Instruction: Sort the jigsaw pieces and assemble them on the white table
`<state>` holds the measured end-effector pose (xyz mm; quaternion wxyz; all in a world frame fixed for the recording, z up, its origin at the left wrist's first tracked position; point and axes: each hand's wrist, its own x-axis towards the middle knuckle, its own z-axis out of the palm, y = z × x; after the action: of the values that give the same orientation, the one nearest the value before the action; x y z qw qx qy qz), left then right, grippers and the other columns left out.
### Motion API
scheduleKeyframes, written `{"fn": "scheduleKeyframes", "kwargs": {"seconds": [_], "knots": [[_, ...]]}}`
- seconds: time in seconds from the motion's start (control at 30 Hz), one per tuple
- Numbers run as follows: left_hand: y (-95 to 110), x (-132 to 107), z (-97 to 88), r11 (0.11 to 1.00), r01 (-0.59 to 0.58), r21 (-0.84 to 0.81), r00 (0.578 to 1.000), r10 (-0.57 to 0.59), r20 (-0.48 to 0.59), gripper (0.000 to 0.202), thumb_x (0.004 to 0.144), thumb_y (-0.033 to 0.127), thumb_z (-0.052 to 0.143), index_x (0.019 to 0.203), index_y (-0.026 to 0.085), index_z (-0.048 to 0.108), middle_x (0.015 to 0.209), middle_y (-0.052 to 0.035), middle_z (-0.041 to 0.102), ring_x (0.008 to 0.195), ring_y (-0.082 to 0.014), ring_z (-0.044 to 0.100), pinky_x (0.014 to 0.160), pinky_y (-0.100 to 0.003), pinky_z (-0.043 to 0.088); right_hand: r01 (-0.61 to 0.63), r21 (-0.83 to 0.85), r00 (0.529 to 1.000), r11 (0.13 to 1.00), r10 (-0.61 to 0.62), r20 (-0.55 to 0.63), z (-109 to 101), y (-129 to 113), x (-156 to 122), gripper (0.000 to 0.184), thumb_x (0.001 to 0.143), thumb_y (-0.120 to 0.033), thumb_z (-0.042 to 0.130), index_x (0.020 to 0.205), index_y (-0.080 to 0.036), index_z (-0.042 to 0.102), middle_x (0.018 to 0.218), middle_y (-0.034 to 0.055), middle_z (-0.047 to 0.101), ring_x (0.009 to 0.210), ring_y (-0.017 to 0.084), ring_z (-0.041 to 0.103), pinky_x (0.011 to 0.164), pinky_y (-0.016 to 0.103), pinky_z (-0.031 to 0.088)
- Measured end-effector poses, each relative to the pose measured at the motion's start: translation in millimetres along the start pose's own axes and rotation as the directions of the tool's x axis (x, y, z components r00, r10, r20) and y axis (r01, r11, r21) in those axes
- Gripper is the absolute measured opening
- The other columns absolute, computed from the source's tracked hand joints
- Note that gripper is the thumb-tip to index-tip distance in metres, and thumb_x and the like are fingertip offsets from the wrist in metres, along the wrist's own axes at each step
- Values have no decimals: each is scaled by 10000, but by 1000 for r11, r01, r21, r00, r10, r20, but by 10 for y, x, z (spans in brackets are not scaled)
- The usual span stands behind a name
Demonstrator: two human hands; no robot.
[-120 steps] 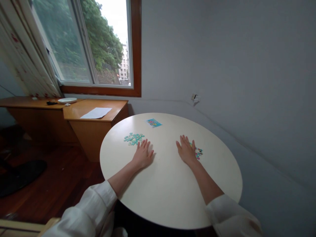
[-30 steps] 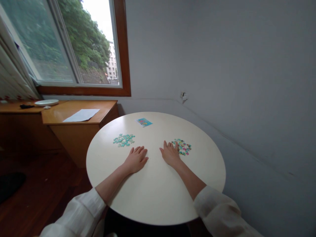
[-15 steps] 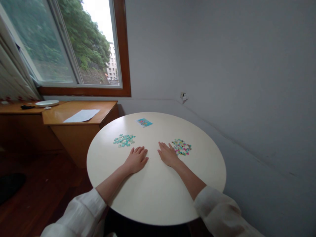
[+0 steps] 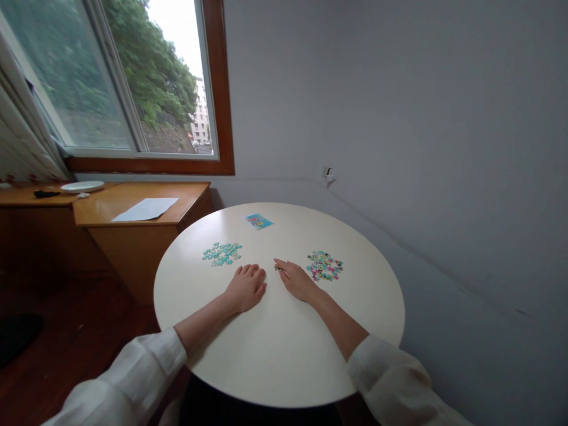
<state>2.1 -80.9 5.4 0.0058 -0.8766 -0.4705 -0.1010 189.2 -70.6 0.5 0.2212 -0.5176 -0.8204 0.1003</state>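
Both my hands rest on a round white table [image 4: 275,361]. My left hand [image 4: 246,288] lies flat and open, just below a small pile of teal puzzle pieces [image 4: 222,253]. My right hand [image 4: 296,280] also lies flat with its fingers stretched out to the left, a little left of a pile of multicoloured puzzle pieces [image 4: 325,265]. A tiny dark speck, perhaps a single piece, shows at its fingertips; I cannot make it out. A small blue picture card [image 4: 258,221] lies at the table's far edge.
A wooden desk [image 4: 133,228] stands left of the table under a window [image 4: 133,77], with a sheet of paper [image 4: 145,209] and a white plate [image 4: 82,186] on it. Grey walls close the right side and carry a small socket [image 4: 328,173]. Dark wooden floor lies on the left.
My right hand has slid left, off the multicoloured pile and towards the table's middle. It now lies close to my left hand, which has stayed put.
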Motion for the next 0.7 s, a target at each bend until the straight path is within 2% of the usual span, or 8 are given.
{"fn": "scheduleKeyframes", "kwargs": {"seconds": [0.07,0.17,0.27,0.3,0.33,0.4,0.57,0.7], "knots": [[22,88,-63,1000,-16,27,999,15,38,330,832,334,348,1078,189,514,1104,-114,525,1057,-240,461,896,-391,366,10,47,997,999,-6,-74,-9,29,23,447,842,-191,316,1278,-154,408,1163,66,585,1105,139,501,1003,302,319],[55,286,-130,996,60,59,994,-65,90,302,801,291,397,1012,154,564,1011,-132,551,969,-253,510,805,-368,415,-57,103,968,993,80,-236,-78,136,60,402,823,-173,325,1183,-131,498,1067,77,630,988,133,565,924,265,388],[80,481,-104,990,127,-59,987,-120,106,311,794,275,430,1056,169,560,994,-110,569,917,-230,546,773,-331,427,-189,146,904,971,230,-362,-193,368,69,339,792,-168,357,1050,-143,576,920,65,664,850,145,603,816,273,445],[84,527,-69,981,155,-119,985,-145,89,320,795,279,443,1076,170,551,1008,-104,568,905,-213,554,777,-312,425,-255,164,868,953,300,-395,-232,472,61,311,781,-173,371,991,-155,599,882,57,667,802,150,609,765,277,460],[84,560,-25,969,177,-173,984,-172,45,320,802,288,446,1082,170,548,1013,-99,567,908,-200,555,784,-295,420,-317,176,824,932,362,-435,-268,584,46,291,771,-169,378,939,-162,615,849,52,667,760,154,612,719,279,465],[71,587,82,955,185,-234,979,-200,-41,298,805,298,457,1054,179,570,997,-92,570,927,-196,544,804,-289,409,-403,153,776,902,425,-467,-325,808,1,247,719,-130,420,828,-162,639,790,53,665,731,163,610,671,272,456],[-18,526,285,949,137,-285,961,-197,-192,279,793,293,474,1003,182,619,973,-96,572,934,-219,512,840,-334,392,-578,160,720,800,592,-362,-373,1156,-114,145,656,-165,532,712,-176,665,706,56,674,642,165,599,563,242,414],[-69,504,317,933,104,-345,959,-186,-215,302,805,301,457,1038,197,619,963,-89,572,910,-204,506,827,-328,399,-555,263,743,789,612,-270,-358,1175,-126,109,609,-195,592,679,-165,670,632,33,664,584,137,581,521,213,392]]}}
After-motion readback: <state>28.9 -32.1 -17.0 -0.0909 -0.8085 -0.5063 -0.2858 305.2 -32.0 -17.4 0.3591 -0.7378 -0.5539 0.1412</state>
